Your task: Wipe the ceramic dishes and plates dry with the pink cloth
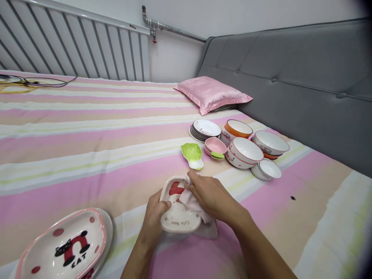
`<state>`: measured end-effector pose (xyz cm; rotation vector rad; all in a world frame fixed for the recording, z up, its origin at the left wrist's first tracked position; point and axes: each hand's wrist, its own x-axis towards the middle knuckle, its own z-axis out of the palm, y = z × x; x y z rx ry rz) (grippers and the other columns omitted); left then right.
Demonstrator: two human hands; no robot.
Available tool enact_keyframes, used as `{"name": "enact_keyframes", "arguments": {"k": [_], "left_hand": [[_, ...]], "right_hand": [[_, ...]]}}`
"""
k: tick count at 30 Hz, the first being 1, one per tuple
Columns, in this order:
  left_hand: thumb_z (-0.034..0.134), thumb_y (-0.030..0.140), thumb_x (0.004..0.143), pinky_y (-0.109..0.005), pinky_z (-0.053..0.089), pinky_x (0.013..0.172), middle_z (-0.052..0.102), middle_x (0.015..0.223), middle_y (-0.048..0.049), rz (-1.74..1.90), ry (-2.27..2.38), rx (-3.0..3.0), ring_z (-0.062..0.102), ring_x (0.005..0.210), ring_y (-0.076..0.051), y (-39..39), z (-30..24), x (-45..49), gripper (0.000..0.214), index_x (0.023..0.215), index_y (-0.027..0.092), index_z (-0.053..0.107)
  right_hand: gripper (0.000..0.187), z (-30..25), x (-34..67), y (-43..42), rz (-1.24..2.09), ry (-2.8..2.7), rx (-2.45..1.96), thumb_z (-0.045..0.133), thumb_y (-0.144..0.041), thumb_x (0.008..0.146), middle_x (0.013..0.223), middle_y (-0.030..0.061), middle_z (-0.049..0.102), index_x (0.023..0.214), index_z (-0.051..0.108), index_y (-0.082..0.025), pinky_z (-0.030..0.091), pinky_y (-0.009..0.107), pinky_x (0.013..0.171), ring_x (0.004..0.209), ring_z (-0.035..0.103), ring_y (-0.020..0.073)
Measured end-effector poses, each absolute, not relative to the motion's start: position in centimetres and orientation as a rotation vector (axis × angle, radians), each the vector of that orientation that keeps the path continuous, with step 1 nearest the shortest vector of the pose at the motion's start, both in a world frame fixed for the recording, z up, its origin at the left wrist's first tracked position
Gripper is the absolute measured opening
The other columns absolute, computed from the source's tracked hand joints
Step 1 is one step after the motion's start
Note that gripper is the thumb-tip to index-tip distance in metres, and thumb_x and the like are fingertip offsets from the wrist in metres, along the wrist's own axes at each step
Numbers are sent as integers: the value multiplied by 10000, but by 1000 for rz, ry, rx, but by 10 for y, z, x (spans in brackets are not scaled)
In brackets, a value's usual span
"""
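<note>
One likely slippery, fragile dish (176, 212) was sensibly gripped at its left rim by left fingers (166, 205), cloth (190, 200) by right fingers (195, 179).

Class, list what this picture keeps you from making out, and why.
Head view:
Part of the print inside the cream ceramic "Cute Bear" dish: covered by the pale cloth and right hand.
Most fingers of the left hand: behind that dish.
Near end of the pink-rimmed white ceramic CAT dish: cut off by the bottom edge.
Pale piece beneath: mostly covered by that dish.
Dark speck on the striped bedsheet: too small to name.
</note>
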<state>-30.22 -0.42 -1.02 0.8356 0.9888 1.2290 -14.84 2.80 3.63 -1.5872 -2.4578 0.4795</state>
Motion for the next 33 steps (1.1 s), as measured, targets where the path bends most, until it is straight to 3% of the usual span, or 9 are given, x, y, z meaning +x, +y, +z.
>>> {"name": "enact_keyframes", "arguments": {"k": [7, 11, 14, 20, 25, 33], "left_hand": [[492, 226, 622, -226, 299, 478, 523, 600, -3, 1239, 986, 806, 402, 526, -116, -2, -8, -298, 242, 788, 132, 641], [477, 239, 641, -231, 294, 475, 512, 600, 1, 1237, 968, 814, 399, 522, -119, -2, -10, -299, 255, 805, 134, 642], [479, 238, 644, -232, 295, 477, 504, 591, 10, 1217, 978, 821, 387, 509, -118, -1, -11, -299, 280, 849, 139, 642], [485, 233, 639, -260, 379, 612, 636, 846, -48, 1236, 1038, 937, 525, 757, -205, 0, -12, -296, 395, 1007, 156, 605], [476, 219, 638, -260, 372, 592, 637, 814, -42, 1196, 1027, 964, 512, 693, -186, -1, -11, -295, 386, 997, 151, 601], [481, 205, 624, -246, 315, 501, 619, 718, -22, 1194, 984, 869, 464, 556, -143, -2, -11, -301, 340, 927, 142, 624]], "right_hand": [[223, 38, -137, 25, 892, -2364, -1436, 346, -428, 903, 841, 17, 560, 978, 406, -227, 329, 259, 614, 754, 503, 177], [155, 43, -127, 28, 1060, -2401, -1296, 394, -289, 874, 893, 26, 534, 1003, 420, -208, 357, 273, 667, 823, 494, 177], [170, 41, -124, 31, 1048, -2423, -1320, 418, -218, 828, 811, 0, 509, 998, 414, -213, 345, 262, 612, 729, 463, 159], [57, 28, -128, 33, 910, -2348, -1540, 408, -261, 837, 735, -8, 497, 841, 372, -217, 284, 244, 545, 659, 458, 152], [65, 25, -134, 34, 861, -2313, -1550, 395, -270, 864, 750, -3, 534, 829, 382, -218, 272, 236, 556, 664, 487, 147], [131, 32, -142, 31, 693, -2374, -1523, 362, -244, 886, 682, -21, 513, 759, 343, -216, 221, 238, 524, 580, 424, 127]]}}
